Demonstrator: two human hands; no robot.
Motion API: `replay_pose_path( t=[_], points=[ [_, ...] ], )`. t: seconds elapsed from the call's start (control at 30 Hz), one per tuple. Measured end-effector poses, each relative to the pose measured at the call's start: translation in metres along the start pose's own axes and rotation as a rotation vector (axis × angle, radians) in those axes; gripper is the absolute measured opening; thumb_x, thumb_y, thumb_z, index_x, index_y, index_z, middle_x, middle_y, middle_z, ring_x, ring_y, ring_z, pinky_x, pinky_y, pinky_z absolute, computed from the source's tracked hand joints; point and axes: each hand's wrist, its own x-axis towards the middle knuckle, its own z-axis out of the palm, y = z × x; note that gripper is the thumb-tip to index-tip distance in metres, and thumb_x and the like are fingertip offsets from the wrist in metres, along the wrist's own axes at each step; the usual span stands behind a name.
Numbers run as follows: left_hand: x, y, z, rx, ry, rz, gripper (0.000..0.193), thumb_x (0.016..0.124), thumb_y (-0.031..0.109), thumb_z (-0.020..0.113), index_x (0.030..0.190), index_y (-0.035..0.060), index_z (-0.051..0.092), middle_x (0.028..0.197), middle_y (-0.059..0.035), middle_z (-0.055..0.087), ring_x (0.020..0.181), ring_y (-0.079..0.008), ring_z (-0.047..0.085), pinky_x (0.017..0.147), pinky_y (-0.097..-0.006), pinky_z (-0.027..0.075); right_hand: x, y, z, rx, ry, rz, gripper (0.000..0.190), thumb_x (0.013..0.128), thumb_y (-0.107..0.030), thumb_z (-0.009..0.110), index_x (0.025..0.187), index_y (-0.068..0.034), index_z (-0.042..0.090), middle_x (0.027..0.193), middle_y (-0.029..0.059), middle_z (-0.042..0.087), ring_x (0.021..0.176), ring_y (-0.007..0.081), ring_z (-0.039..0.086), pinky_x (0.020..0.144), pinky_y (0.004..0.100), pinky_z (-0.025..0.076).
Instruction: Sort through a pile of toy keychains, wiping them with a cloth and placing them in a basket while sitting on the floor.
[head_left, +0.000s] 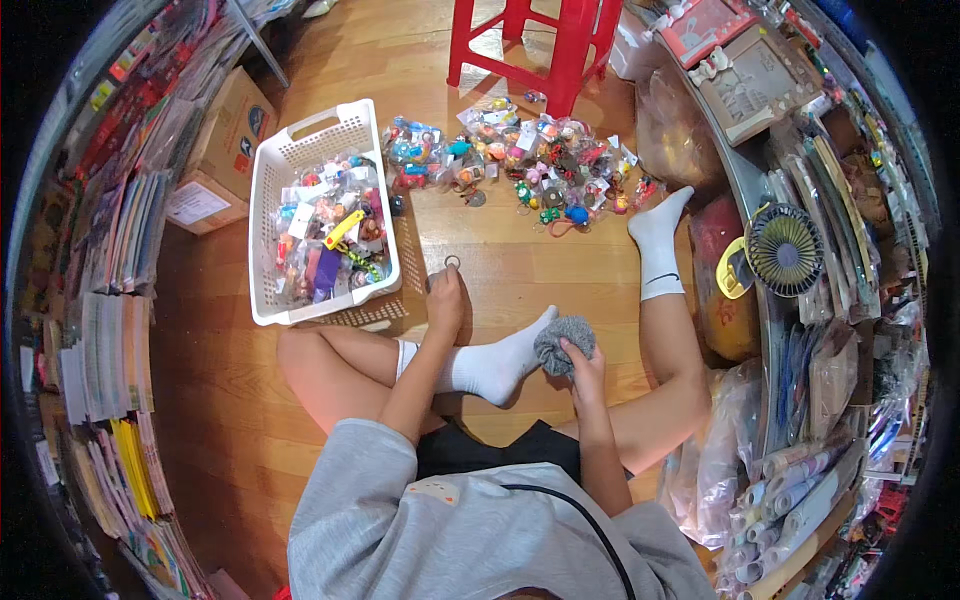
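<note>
My left hand (445, 304) pinches a keychain by its body, with the metal ring (451, 260) sticking up past the fingertips. Most of that keychain is hidden by the fingers; a dark edge shows at their left. A crumpled grey cloth (562, 346) is gripped in my right hand (588, 369), above my white-socked foot (495, 367). To the left of my left hand stands a white plastic basket (262, 225), heaped with bagged keychains and small trinkets (330, 225). Beyond my hands, a pile of keychains and small figures (559, 165) spreads over the wooden floor (517, 259).
A red plastic stool (566, 67) stands behind the pile. Shelves of books (116, 352) and a cardboard box (225, 150) line the left. On the right are a small fan (786, 251), photo frames (761, 82), plastic bags (720, 450) and paper rolls (795, 495).
</note>
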Motion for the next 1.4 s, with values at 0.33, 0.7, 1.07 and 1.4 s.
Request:
replay_pose_path(
  t=[0.33,0.7,1.07,1.4],
  points=[
    [0.004,-0.012,-0.008,-0.097,-0.034,-0.218,0.014,0.077,0.012,0.049,0.081,-0.0008,0.051,0.082,-0.0189,0.05,0.081,-0.0334,0.049,0.068,-0.0402,0.041,-0.017,0.002,-0.002,0.018,0.004,-0.011,0.023,0.074,-0.003,0.059,0.097,0.001,0.054,0.088,0.0078,0.059,0.08,0.0159,0.058,0.072,0.0275,0.046],
    [-0.006,0.066,-0.057,-1.512,-0.402,-0.556,0.02,0.087,0.019,0.04,0.077,0.0048,0.05,0.097,-0.0158,0.055,0.079,-0.0246,0.054,0.067,-0.0339,0.045,-0.027,-0.032,0.025,0.046,0.005,-0.067,0.027,0.073,-0.003,0.06,0.099,0.0,0.053,0.091,0.0077,0.059,0.082,0.0159,0.057,0.075,0.028,0.045],
    [-0.033,0.057,-0.015,-0.846,-0.28,-0.504,0.027,0.073,0.014,0.058,0.093,0.0003,0.046,0.075,-0.0133,0.057,0.07,-0.019,0.057,0.059,-0.03,0.046,-0.015,-0.057,0.012,-0.019,0.188,-0.321,0.033,0.072,-0.007,0.065,0.1,0.003,0.052,0.093,0.0093,0.058,0.083,0.0153,0.056,0.075,0.0264,0.043],
    [0.003,0.098,0.033,-0.095,-0.283,0.243,0.031,0.067,0.013,0.06,0.096,0.0041,0.052,0.086,-0.0198,0.052,0.077,-0.0341,0.053,0.067,-0.0403,0.045,-0.022,-0.028,-0.03,-0.002,0.281,-0.173,0.031,0.072,-0.007,0.064,0.1,0.0,0.052,0.09,0.0058,0.058,0.077,0.0119,0.055,0.064,0.0227,0.043]
  ],
)
